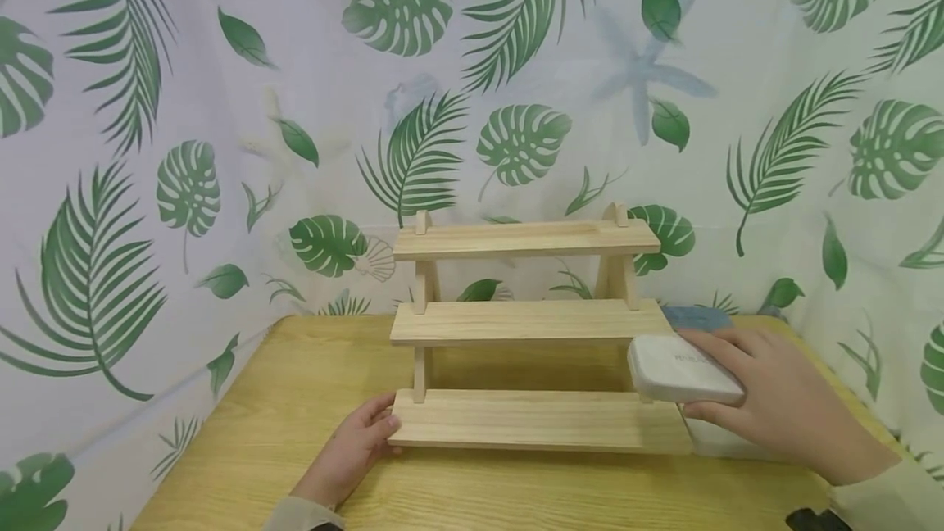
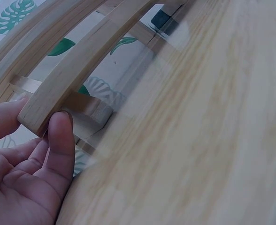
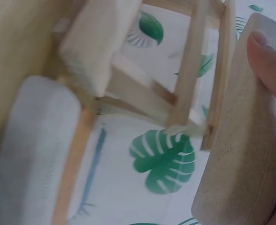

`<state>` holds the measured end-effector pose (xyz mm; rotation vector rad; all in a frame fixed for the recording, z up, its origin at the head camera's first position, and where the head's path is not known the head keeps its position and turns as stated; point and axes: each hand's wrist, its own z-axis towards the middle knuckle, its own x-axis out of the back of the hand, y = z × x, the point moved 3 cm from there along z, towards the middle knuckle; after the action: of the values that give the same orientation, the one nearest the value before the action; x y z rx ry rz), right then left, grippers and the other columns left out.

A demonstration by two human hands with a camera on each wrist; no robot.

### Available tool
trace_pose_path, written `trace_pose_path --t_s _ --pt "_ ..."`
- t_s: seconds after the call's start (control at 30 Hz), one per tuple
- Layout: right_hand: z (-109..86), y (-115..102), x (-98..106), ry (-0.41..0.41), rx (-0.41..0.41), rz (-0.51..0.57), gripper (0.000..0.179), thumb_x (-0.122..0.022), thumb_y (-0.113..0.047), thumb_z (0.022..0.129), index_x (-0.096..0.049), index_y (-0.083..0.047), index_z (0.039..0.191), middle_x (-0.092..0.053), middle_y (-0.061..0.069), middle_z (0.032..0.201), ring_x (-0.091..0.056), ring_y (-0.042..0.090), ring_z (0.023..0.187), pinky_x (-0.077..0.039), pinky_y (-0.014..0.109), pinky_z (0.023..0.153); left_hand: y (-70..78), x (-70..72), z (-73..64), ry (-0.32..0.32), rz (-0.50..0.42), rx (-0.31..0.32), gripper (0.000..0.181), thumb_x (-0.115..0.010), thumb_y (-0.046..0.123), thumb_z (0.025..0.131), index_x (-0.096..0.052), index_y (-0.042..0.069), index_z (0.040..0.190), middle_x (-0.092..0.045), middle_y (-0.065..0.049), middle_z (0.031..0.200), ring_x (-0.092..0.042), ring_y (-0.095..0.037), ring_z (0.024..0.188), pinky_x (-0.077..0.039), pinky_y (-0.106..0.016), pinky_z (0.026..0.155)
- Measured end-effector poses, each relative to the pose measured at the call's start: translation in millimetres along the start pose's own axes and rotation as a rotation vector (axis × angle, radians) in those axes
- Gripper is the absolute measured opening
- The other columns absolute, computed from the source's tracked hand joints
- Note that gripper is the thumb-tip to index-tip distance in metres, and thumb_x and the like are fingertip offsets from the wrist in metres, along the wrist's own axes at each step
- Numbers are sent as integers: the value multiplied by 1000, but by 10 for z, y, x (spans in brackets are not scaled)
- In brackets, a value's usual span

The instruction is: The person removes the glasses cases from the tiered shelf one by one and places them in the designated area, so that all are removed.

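Observation:
A three-tier wooden display stand [image 1: 531, 322] stands on the table. At the left end of its bottom shelf, my left hand [image 1: 359, 445] pinches the board; in the left wrist view the thumb [image 2: 61, 136] and a finger grip the shelf end [image 2: 39, 112]. My right hand [image 1: 774, 400] holds a white, rounded case [image 1: 682, 369] with small lettering on top, raised beside the stand's right side. In the right wrist view the thumb lies along this case [image 3: 241, 126]. Another pale, rounded case [image 3: 37, 145] lies right of the stand, partly hidden in the head view.
The light wood table [image 1: 310, 375] reaches back to a white curtain [image 1: 516, 47] printed with green leaves. A blue item [image 1: 696, 318] lies behind my right hand, at the table's back right.

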<state>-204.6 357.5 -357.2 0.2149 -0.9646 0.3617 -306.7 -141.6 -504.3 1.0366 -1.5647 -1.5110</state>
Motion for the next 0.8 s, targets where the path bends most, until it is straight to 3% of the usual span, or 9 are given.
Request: trace_pose_path --t_s 0.37,0.63,0.8 --pt "-385 171 -155 -97 -115 -24 86 -81 -68 70 -61 -19 137 -64 10 117 -60 36 99 -49 58 75 14 4 -21 11 -20 -8 70 -57 25 106 -21 -5 157 -43 -26 148 -57 -27 119 -54 -37 88" --pt "-623 328 -323 -243 -167 -1 90 -79 -73 67 -62 -15 133 -60 16 127 -60 42 104 -50 61 78 31 -5 -24 7 -29 -2 70 -59 26 105 -23 -4 157 -48 -23 142 -57 -26 116 -53 -35 88" --pt "-737 423 -401 -366 -242 15 98 -74 -80 64 -62 -12 134 -59 18 129 -59 43 108 -50 62 79 2 4 -14 0 -31 -3 70 -58 26 105 -22 -5 157 -50 -22 139 -58 -26 116 -54 -36 88"
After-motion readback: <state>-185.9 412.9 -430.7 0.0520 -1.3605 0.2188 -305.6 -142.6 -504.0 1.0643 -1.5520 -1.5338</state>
